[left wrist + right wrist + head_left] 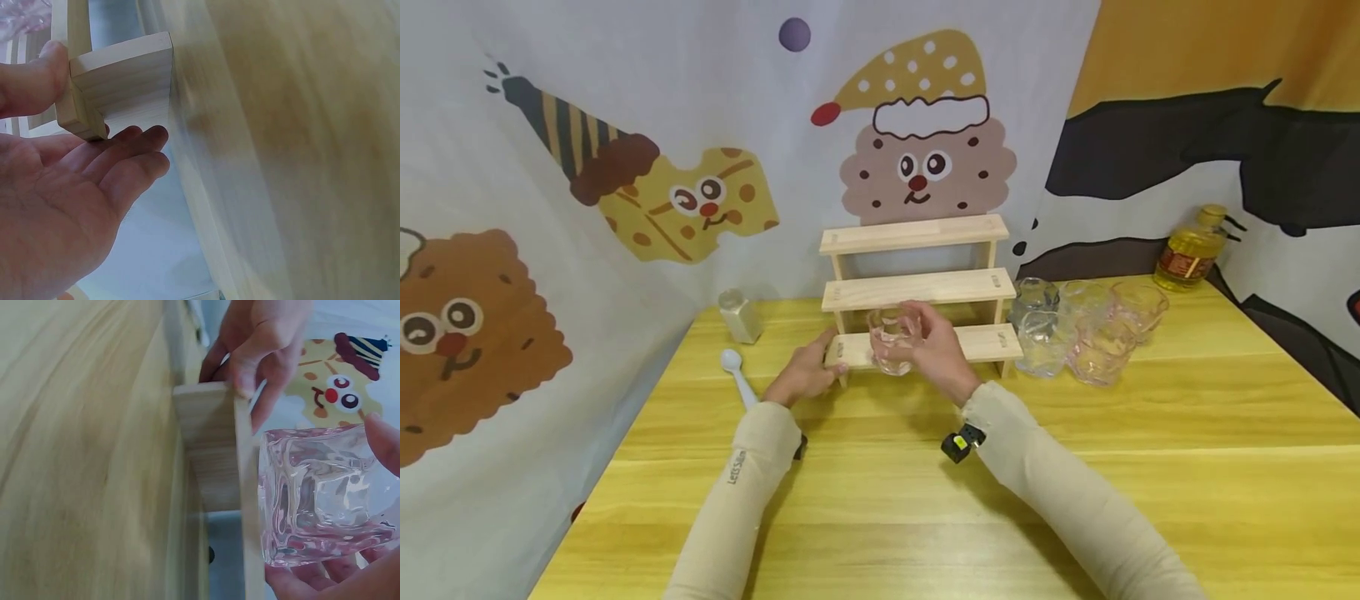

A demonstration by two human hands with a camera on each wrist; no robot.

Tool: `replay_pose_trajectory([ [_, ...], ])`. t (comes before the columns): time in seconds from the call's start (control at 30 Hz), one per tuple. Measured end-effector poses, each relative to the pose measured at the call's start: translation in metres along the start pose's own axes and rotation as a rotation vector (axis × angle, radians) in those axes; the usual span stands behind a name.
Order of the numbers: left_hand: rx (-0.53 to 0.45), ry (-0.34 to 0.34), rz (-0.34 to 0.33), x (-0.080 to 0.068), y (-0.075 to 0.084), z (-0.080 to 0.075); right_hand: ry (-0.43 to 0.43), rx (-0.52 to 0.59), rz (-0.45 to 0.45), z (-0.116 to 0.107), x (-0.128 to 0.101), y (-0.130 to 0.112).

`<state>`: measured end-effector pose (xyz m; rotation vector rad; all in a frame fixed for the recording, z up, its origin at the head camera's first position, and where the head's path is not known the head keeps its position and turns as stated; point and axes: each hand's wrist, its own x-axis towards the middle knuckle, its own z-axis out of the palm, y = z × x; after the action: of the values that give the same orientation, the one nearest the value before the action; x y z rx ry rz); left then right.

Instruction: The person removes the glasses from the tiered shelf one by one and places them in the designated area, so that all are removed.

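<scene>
**Glass at the bottom step of a wooden rack**

From the head view, a yellow wood-grain table [1150,467] stands against a cloth backdrop printed with cartoon biscuit faces in party hats. At its back edge sits a pale, unfinished wooden three-step rack [917,287]. The right hand [936,346] curls its fingers round a clear, wavy-walled glass [893,337], holding it upright at the lowest step. The left hand [808,371] grips the left end of that step. Right of the rack is a cluster of clear and pink-tinted glasses [1086,329], and farther back a bottle of yellow oil [1191,250] whose label is too small to read. Left of the rack are a small frosted jar [740,315] and a white plastic spoon [737,375]. The left sleeve bears the words "Let's Slim".

In the left wrist view, the thumb [31,78] presses on top of the squared plank end [122,81] while the fingers lie under it.

In the right wrist view, the rippled glass [322,490] lies just beside the plank edge, pinched between fingertips; the other hand's fingers [256,356] wrap the plank end.
</scene>
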<state>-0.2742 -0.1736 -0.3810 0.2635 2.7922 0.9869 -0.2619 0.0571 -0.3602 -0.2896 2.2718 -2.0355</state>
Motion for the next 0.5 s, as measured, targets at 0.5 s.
replay_pose_trajectory([
  [0.5, 0.008, -0.01, -0.016, -0.001, 0.001, 0.001, -0.085, -0.058, -0.058, -0.053, -0.035, -0.007],
])
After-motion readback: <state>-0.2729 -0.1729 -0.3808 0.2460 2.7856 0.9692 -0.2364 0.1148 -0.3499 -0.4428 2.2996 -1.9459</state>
